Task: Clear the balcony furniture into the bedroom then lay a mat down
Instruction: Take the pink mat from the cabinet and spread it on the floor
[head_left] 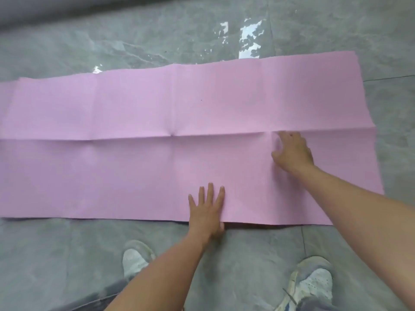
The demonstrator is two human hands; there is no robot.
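Closest to the camera are the person's white sneakers (135, 261) on the grey marble-look floor (56, 254), so they're bent right over the work. Just past the toes, the left hand (207, 209) lies flat with fingers straight and spread, pressing on the near edge of the pink mat (134, 113) and holding nothing. A bit further in, the right hand (292, 153) is out on the long centre crease. It's blurry, but it looks open and pushing down rather than gripping. The mat is spread full length across the floor, so the laying-down part looks basically done (no balcony furniture anywhere in view, so that half is probably finished too). What's left is likely just flattening, since the fold lines show and the far edge looks a little wavy. Beyond the mat there's only bare tile with window glare (247, 39), nothing in the way.
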